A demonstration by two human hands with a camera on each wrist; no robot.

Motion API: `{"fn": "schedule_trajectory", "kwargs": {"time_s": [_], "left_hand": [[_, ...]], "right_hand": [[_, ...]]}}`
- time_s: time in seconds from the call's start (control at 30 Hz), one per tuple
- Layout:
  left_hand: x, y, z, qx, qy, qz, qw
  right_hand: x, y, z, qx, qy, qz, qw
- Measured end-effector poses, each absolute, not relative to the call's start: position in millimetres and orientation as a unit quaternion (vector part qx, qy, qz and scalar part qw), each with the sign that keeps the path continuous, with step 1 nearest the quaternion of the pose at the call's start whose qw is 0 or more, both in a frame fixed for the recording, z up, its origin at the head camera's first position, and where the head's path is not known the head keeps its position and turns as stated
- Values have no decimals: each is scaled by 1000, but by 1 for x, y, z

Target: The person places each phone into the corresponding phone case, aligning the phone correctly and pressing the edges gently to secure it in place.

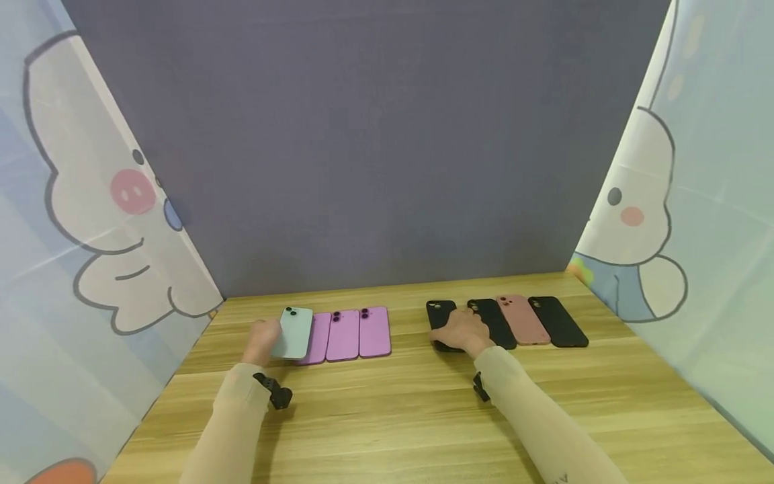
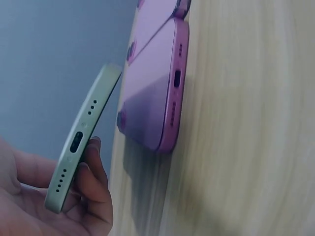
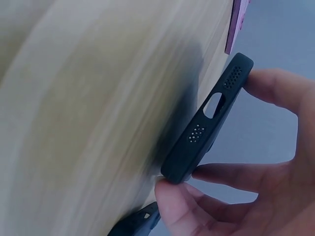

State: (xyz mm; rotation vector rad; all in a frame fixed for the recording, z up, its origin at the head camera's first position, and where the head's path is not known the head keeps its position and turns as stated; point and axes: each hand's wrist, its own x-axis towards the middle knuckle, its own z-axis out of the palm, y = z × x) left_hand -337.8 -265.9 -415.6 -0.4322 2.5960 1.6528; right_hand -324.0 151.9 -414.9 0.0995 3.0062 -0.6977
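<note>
My left hand (image 1: 263, 338) grips a pale mint phone (image 1: 294, 334) by its outer side, camera lenses up. In the left wrist view the phone's bottom edge (image 2: 76, 141) with its charging port faces the camera; the phone is tilted and raised over the table. Beside it a purple phone (image 1: 318, 339) is partly covered in the head view. At the right, my right hand (image 1: 464, 330) holds a black phone case (image 1: 441, 309) by its two long sides, thumb on one and fingers on the other. Its port cutout (image 3: 213, 105) shows in the right wrist view, and a shadow lies under it.
Two more purple phones (image 1: 342, 335) (image 1: 375, 331) lie in the left row. Right of my right hand lie a black case (image 1: 499, 329), a pink case (image 1: 525, 319) and another black case (image 1: 559, 321). A grey panel (image 1: 387, 148) stands behind the wooden table (image 1: 387, 417).
</note>
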Motion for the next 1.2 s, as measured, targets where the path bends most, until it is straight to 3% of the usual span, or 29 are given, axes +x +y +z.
{"fn": "schedule_trajectory", "kwargs": {"time_s": [1.2], "left_hand": [[-331, -171, -401, -111, 745, 656, 47]], "right_hand": [[-311, 130, -398, 5, 963, -269, -12]]}}
